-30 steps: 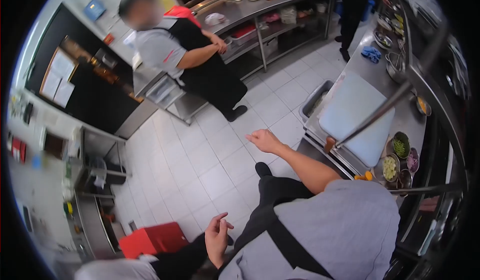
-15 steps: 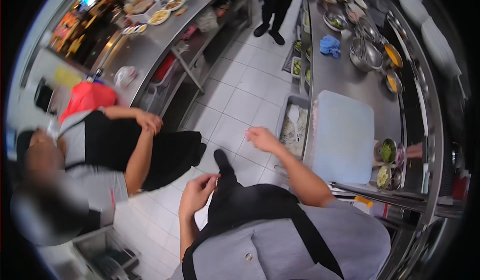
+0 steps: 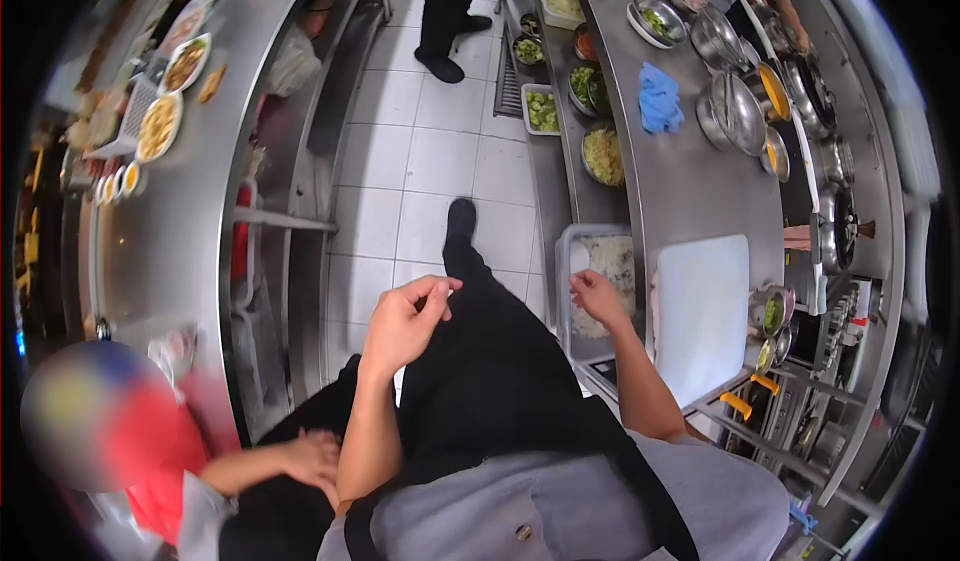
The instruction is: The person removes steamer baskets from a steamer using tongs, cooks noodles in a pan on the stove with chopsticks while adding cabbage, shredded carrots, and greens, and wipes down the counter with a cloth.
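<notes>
The right hand is over the near edge of the rice tray, which lies just ahead of it with its long axis running away from the person. This hand is much nearer to the tray than the left hand (raised over the black apron). The right fingers are curled, perhaps touching a white spoon handle; the view is too small to be sure. The left fingertips are pinched together, holding nothing visible. The white cutting board lies just right of the tray.

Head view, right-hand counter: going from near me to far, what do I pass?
White cutting board → rice tray by the right hand → blue cloth → steel bowl of greens.
</notes>
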Tool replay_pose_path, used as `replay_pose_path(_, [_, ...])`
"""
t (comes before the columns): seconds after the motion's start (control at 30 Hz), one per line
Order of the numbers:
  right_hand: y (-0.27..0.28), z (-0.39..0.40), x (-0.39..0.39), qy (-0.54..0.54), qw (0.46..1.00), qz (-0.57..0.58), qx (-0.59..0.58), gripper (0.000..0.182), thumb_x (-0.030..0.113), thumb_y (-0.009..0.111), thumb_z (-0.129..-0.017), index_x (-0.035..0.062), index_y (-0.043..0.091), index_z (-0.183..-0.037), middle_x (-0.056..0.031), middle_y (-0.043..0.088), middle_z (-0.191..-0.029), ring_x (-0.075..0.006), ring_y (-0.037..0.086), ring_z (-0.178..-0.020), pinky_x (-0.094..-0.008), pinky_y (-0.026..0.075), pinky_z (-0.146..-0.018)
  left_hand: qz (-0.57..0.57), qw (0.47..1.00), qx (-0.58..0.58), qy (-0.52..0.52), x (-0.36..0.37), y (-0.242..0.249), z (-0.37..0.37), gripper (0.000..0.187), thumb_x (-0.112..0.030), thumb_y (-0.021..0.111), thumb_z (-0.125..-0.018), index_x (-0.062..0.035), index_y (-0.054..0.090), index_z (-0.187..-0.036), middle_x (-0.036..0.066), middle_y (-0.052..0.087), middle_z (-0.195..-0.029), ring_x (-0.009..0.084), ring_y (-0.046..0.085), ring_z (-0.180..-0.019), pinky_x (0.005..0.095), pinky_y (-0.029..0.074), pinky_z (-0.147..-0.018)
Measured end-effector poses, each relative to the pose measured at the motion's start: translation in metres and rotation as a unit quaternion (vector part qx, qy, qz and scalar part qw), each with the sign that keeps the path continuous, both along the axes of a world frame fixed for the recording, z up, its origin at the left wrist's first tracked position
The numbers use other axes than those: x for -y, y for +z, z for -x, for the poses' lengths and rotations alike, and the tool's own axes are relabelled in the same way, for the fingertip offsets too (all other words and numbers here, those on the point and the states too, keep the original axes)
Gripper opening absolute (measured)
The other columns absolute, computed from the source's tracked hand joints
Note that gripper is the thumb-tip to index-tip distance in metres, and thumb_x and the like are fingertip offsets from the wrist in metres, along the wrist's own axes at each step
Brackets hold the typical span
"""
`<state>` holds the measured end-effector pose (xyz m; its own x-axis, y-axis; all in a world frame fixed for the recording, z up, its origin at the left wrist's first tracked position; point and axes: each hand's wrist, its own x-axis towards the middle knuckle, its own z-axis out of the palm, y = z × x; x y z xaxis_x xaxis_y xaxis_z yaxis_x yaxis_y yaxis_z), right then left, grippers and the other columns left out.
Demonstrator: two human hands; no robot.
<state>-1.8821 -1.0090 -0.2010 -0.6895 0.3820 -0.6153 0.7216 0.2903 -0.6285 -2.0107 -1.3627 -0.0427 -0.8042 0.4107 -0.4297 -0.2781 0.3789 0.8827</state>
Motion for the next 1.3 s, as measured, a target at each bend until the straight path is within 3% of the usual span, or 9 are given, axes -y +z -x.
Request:
replay_pose_path(0.13, [-0.066,0.145,-0.023,-0.008,0.991,-0.1,-0.093,0.028,0.027,0.063,-0.097,0.0015,0.066,-0.106,-0.0039,0.066,-0.081,-0.0107,0.062,-0.069,-0.0265,0.05,-0.061,-0.008,0.995,0.073,0.067,-0.008,-0.067,0.1,0.023,-0.019,0.057,-0.099,-0.0051,0.073,-0.108,0.005,0.066,-0.074,0.0103,0.059,-0.067,0.0268,0.049,-0.063])
replay_pose_path(0.2, [-0.087,0.244,-0.038,-0.046,0.99,-0.119,-0.052,0.033,0.031,0.064,-0.095,0.0014,0.068,-0.108,-0.0158,0.072,-0.095,-0.0269,0.07,-0.09,-0.0365,0.053,-0.081,0.111,0.98,-0.094,0.14,0.006,-0.108,0.154,0.019,-0.013,0.059,-0.097,-0.004,0.072,-0.106,0.01,0.07,-0.086,0.0164,0.065,-0.078,0.03,0.053,-0.073])
replay_pose_path(0.4, [-0.162,0.492,-0.158,-0.08,0.942,-0.298,-0.134,0.037,0.029,0.064,-0.094,0.0,0.064,-0.117,-0.0206,0.071,-0.102,-0.0366,0.068,-0.101,-0.0407,0.052,-0.088,0.321,0.831,-0.308,0.334,0.1,-0.138,0.351,0.022,-0.015,0.055,-0.103,0.001,0.071,-0.103,0.011,0.071,-0.098,0.0192,0.065,-0.09,0.0318,0.052,-0.083])
replay_pose_path(0.6, [-0.215,0.605,-0.281,-0.217,0.846,-0.468,-0.137,0.031,0.027,0.06,-0.093,0.0003,0.07,-0.105,-0.0225,0.071,-0.106,-0.0374,0.068,-0.101,-0.0459,0.052,-0.087,0.406,0.8,-0.405,0.175,0.14,-0.186,0.401,0.026,-0.015,0.053,-0.104,0.0038,0.069,-0.094,0.013,0.07,-0.088,0.0214,0.064,-0.079,0.0334,0.053,-0.078])
replay_pose_path(0.7, [-0.21,0.635,-0.315,-0.243,0.867,-0.423,0.103,0.036,0.034,0.058,-0.092,0.0025,0.073,-0.099,-0.0235,0.07,-0.109,-0.0367,0.067,-0.104,-0.0459,0.051,-0.091,0.25,0.914,-0.286,0.141,0.071,-0.237,0.421,0.024,-0.012,0.053,-0.103,0.0038,0.067,-0.091,0.007,0.064,-0.079,0.0172,0.057,-0.07,0.0293,0.048,-0.069])
replay_pose_path(0.87, [-0.221,0.667,-0.302,-0.057,0.843,-0.525,0.103,0.033,0.035,0.061,-0.09,0.0154,0.071,-0.116,-0.0166,0.071,-0.111,-0.0386,0.065,-0.106,-0.0472,0.052,-0.09,0.128,0.991,0.011,0.027,-0.084,-0.328,0.486,0.022,-0.011,0.056,-0.099,0.0042,0.068,-0.09,0.007,0.064,-0.076,0.0143,0.058,-0.068,0.0293,0.046,-0.063])
replay_pose_path(1.1, [-0.246,0.643,-0.325,0.049,0.729,-0.676,-0.091,0.028,0.02,0.064,-0.086,0.0039,0.07,-0.109,-0.0192,0.068,-0.106,-0.039,0.063,-0.096,-0.0462,0.051,-0.085,-0.208,0.975,-0.027,-0.076,-0.376,-0.372,0.622,0.032,-0.011,0.058,-0.099,-0.0008,0.055,-0.13,0.0,0.057,-0.091,0.0065,0.051,-0.074,0.0216,0.044,-0.065])
replay_pose_path(1.23, [-0.202,0.627,-0.285,0.064,0.767,-0.612,-0.184,0.015,0.004,0.067,-0.077,0.0044,0.066,-0.092,-0.0153,0.061,-0.089,-0.0391,0.058,-0.085,-0.0488,0.047,-0.076,-0.186,0.97,-0.005,-0.158,-0.499,-0.359,0.63,0.048,-0.027,0.063,-0.098,-0.0004,0.05,-0.136,0.006,0.061,-0.102,0.0121,0.057,-0.089,0.0269,0.052,-0.076])
replay_pose_path(1.3, [-0.189,0.614,-0.243,0.086,0.799,-0.581,-0.127,0.018,0.006,0.067,-0.077,0.0061,0.067,-0.095,-0.0114,0.061,-0.092,-0.0352,0.058,-0.088,-0.0462,0.047,-0.08,-0.132,0.976,0.122,-0.125,-0.518,-0.356,0.62,0.079,-0.051,0.064,-0.09,0.0065,0.043,-0.141,0.026,0.06,-0.128,0.0333,0.067,-0.101,0.035,0.05,-0.092])
